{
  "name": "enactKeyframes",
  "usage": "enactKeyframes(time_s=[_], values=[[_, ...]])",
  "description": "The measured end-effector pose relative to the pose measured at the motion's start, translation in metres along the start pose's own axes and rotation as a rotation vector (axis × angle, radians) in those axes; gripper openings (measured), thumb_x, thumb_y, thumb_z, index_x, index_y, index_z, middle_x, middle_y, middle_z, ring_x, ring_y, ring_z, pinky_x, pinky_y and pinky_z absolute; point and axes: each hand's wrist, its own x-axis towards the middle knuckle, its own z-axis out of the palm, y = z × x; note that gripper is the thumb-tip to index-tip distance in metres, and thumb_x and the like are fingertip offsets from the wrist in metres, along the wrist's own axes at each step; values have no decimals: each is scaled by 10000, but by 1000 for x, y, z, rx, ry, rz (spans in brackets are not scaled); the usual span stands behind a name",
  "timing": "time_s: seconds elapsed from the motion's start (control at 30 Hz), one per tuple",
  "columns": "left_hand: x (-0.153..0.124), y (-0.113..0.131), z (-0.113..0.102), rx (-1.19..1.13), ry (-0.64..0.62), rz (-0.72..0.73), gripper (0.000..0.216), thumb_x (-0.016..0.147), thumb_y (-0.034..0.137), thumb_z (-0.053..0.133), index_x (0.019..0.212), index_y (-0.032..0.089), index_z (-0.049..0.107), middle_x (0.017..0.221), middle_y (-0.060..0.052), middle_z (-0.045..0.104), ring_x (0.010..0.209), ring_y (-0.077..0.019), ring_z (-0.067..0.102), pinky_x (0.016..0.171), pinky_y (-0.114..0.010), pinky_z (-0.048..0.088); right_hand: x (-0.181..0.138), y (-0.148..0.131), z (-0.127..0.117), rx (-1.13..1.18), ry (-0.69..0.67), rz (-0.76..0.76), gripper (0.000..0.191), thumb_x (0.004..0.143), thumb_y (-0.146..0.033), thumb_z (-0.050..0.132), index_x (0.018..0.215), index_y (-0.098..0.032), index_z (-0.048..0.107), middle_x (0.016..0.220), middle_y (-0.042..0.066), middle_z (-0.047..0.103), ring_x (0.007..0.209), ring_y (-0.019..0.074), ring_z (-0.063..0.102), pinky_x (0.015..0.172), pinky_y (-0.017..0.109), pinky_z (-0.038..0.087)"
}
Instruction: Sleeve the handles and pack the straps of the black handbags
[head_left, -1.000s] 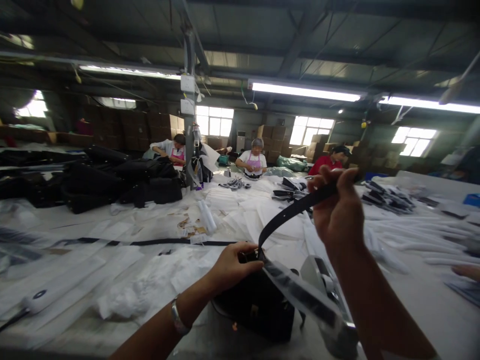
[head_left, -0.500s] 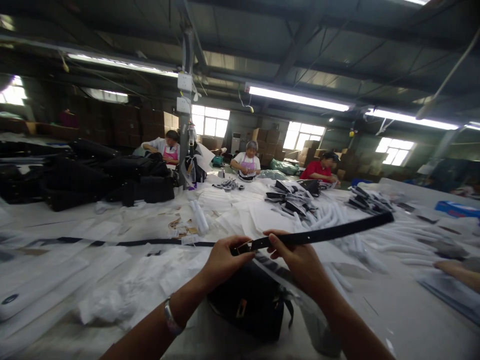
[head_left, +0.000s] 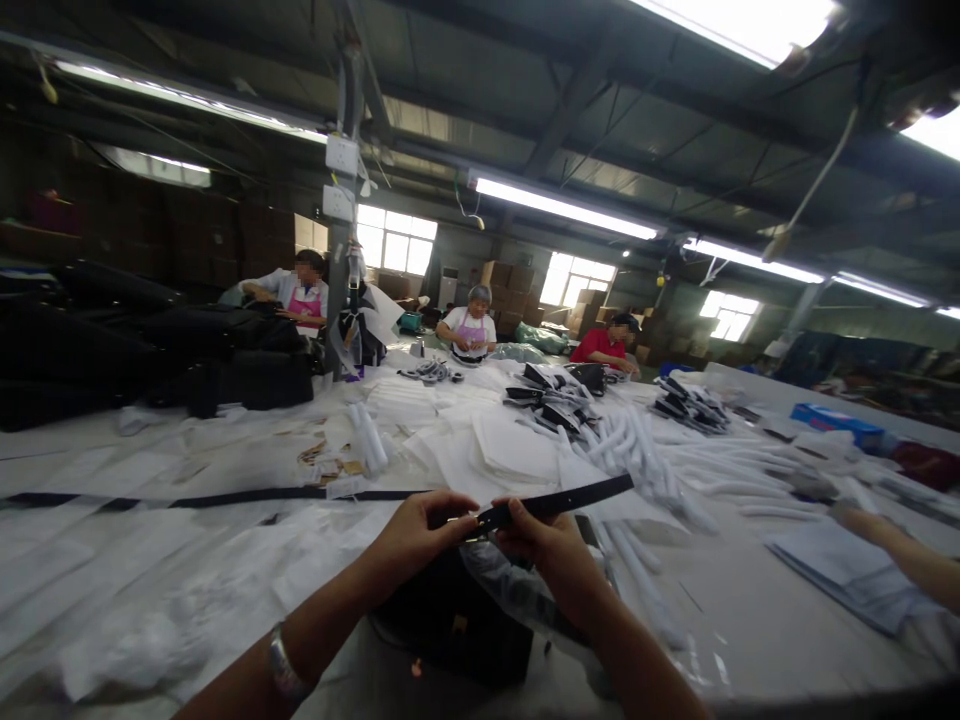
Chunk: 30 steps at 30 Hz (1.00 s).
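Note:
A long black strap [head_left: 277, 494] stretches from the left across the table up to my hands. My left hand [head_left: 427, 525] is closed around it at a gold-coloured buckle [head_left: 472, 527]. My right hand [head_left: 536, 545] pinches the strap just right of the buckle, and the strap's free end [head_left: 600, 491] sticks out to the right, tilted slightly up. Below my hands stands a black handbag [head_left: 450, 620] with a small gold-coloured clasp on its front. Clear plastic wrap [head_left: 502, 580] lies over the bag's top, partly hidden by my right hand.
White paper sheets [head_left: 499, 447] and wrapped white tubes [head_left: 645, 460] cover the table. Black bags [head_left: 247, 350] are heaped at the left beside a post [head_left: 345, 200]. Several co-workers sit across the table. Another person's arm [head_left: 900, 550] reaches over folded sheets [head_left: 840, 570] at the right.
The view has swung to the right. The strap's free end beyond my right hand is shorter in view, and my hands are closer together around the buckle.

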Motion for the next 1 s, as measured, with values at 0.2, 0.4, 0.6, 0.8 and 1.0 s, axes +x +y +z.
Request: enactKeyframes(time_s=[0.2,0.4,0.6,0.8,1.0], values=[[3,-8,-2,-39,-38,-3,336,791,430,710,1008,174,734,965,-66,754,905,-238,670,786,-284,488,0,-7,0,138,19,36,386,767,-489,757,979,-168,724,900,92,766,810,202,724,654,256,581],[5,-3,4,126,25,50,284,806,419,689,940,175,746,891,-47,748,849,-230,667,753,-278,475,-6,-9,10,317,167,3,291,768,-485,757,897,-228,715,920,18,723,880,168,684,739,255,569],[4,-5,13,169,125,77,260,788,408,711,920,186,742,837,-31,733,798,-212,662,730,-268,476,-11,-2,17,-216,68,-105,329,769,-466,756,1014,-248,722,1038,56,715,950,254,662,788,341,547],[3,-14,9,92,68,64,266,790,393,715,944,177,720,899,-47,730,865,-217,666,778,-273,489,-6,7,9,-302,200,-67,408,758,-532,733,889,-149,777,782,91,743,749,262,694,716,369,555],[5,-14,11,30,64,13,259,794,365,708,964,168,709,905,-54,724,885,-219,661,790,-281,490,-9,16,10,68,202,63,365,759,-470,760,927,-146,774,863,83,762,813,209,698,695,268,555]])
